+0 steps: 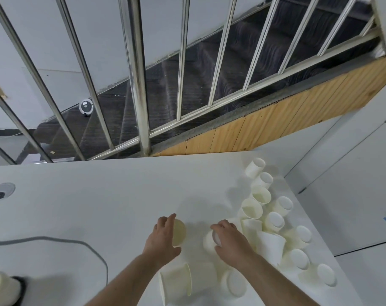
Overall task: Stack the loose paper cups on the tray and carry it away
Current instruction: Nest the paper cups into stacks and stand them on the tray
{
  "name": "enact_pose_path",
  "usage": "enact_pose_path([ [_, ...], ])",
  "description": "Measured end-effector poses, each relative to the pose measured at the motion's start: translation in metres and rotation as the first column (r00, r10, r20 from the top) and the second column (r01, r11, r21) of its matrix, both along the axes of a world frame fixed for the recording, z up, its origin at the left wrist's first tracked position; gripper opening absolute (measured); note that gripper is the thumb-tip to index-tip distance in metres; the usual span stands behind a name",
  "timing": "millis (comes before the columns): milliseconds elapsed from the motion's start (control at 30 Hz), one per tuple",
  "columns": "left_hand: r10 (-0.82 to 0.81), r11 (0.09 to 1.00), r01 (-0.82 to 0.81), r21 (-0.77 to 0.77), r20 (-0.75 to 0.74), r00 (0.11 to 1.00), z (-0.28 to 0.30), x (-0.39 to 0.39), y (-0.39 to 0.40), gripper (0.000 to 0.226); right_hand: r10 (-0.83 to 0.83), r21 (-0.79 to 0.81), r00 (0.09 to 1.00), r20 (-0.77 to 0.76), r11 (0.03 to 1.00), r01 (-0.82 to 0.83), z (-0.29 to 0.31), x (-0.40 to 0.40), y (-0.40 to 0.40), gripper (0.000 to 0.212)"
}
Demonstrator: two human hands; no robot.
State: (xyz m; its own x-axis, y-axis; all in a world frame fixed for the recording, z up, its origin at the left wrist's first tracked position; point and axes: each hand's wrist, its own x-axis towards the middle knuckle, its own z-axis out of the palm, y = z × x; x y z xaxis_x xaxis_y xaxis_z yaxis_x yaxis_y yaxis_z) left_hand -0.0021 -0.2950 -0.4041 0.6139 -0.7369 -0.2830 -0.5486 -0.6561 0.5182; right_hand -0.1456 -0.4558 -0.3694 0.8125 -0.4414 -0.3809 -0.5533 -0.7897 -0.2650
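Two hands (163, 236) (228, 241) gripping cups (179, 235) (209, 241): left upright, right inverted.

A white flat tabletop (99, 195) fills the lower half of the view. On it, from centre toward three and five o'clock, lie many loose cream paper cups (273, 221), some upright, some inverted, some on their sides, touching one another. At centre the left hand (163, 237) rests beside an upright cream paper cup (179, 233); just at its three o'clock the right hand (230, 241) covers an inverted cream paper cup (209, 241). A grey cable (77, 242) curves across at eight o'clock. At twelve o'clock, behind the tabletop's far edge, stands a steel-bar railing (141, 85), with dark carpeted stairs (209, 69) beyond it.
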Motion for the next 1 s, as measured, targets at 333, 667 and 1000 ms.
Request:
enact_pose_path([
  [333, -0.052, 0.899, -0.002, -0.438, -0.111, 0.992, 0.049, -0.014, -0.021, 0.095, -0.805, 0.816, 0.543, 0.239, 0.47, 0.338, 0.048, 0.022, 0.001, 0.025],
  [667, -0.037, 0.893, 0.05, -0.447, 0.039, 0.999, 0.051, -0.019, -0.028, 0.082, -0.481, 0.401, 0.658, 0.579, 0.871, 0.284, 0.04, 0.015, 0.012, 0.025],
  [1000, -0.091, 0.937, 0.139, -0.319, 0.163, 0.982, 0.036, -0.014, -0.031, 0.079, -0.469, 0.378, 0.791, 0.392, 0.866, 0.326, 0.021, 0.029, 0.007, 0.031],
])
